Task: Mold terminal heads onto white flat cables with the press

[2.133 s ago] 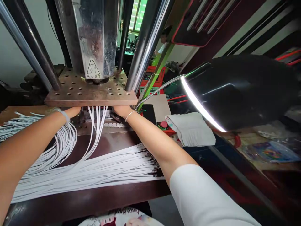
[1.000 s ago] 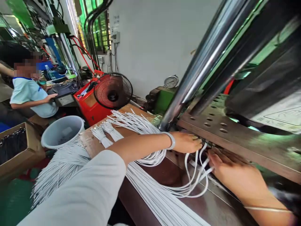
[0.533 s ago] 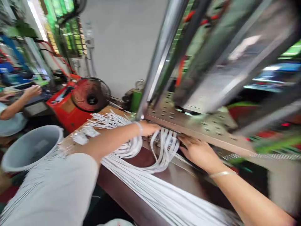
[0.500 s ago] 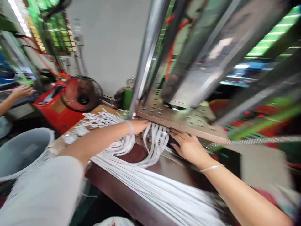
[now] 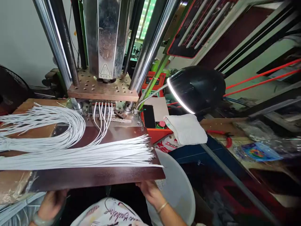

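Note:
My left hand is low at the left, beneath the front edge of the dark brown board, with its fingers hidden or blurred. At the board's right front corner, my right hand reaches to the underside, its fingertips out of sight. What either hand holds, if anything, does not show. Several white cables run from the mould under the press plate. On the board lie a straight bundle of white cables and a curved bundle behind it.
Shiny press columns rise behind the board. A black lamp hangs at the right, above a folded white cloth and a red emergency button. A grey bucket stands below the board's right end.
Both hands have withdrawn from the cables at the mould and are now low, by the board's front edge. The view has swung right and levelled. The cables stay in the mould.

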`<state>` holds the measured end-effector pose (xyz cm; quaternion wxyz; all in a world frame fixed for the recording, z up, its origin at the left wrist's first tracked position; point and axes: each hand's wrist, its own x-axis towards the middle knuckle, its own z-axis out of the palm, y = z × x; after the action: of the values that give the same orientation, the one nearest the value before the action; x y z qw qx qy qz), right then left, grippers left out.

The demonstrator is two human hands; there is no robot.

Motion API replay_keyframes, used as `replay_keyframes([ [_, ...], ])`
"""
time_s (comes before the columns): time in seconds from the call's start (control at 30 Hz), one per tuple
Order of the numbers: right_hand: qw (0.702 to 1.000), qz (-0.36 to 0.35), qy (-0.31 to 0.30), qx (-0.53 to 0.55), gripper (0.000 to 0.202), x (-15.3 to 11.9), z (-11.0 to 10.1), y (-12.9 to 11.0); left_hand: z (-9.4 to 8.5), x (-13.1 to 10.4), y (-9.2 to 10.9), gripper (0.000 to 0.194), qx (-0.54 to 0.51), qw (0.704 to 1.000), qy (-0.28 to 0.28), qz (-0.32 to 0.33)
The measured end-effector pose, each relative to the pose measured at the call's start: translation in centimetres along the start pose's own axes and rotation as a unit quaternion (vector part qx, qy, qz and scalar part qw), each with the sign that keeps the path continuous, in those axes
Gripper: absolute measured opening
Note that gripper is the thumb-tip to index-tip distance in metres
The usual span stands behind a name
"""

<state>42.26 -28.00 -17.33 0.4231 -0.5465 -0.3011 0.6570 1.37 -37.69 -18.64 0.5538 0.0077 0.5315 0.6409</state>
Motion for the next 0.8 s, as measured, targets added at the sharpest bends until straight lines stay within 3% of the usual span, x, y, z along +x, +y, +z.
replay_keyframes([
  [0.07,0.989,-0.004,0.031,0.142,0.079,0.6,1.8,1.5,2.2,0.5,-0.2,0.061,-0.034,0.998,0.031,0.048],
  [0.17,0.979,0.011,0.032,0.201,0.077,1.2,2.1,2.0,3.6,0.3,0.2,0.067,-0.057,0.995,0.028,0.074],
  [0.37,0.982,0.029,0.029,0.187,0.077,0.7,0.3,2.6,1.7,0.5,-1.5,0.065,-0.035,0.996,0.028,0.083],
  [0.5,0.984,0.036,0.028,0.174,0.07,1.0,0.3,2.6,0.3,1.5,-3.1,0.07,0.026,0.994,0.025,0.106],
  [0.67,0.999,-0.02,-0.005,0.041,0.066,0.4,1.1,2.4,-2.2,2.3,-3.6,0.063,0.203,0.971,0.009,0.128],
  [0.73,0.994,-0.05,-0.059,-0.078,0.068,-1.2,1.3,1.7,-3.6,2.6,-3.2,0.049,0.31,0.943,-0.013,0.122],
  [0.8,0.969,-0.072,-0.126,-0.2,0.06,-3.2,1.7,-0.2,-4.7,3.1,-2.6,0.037,0.427,0.896,-0.044,0.111],
])
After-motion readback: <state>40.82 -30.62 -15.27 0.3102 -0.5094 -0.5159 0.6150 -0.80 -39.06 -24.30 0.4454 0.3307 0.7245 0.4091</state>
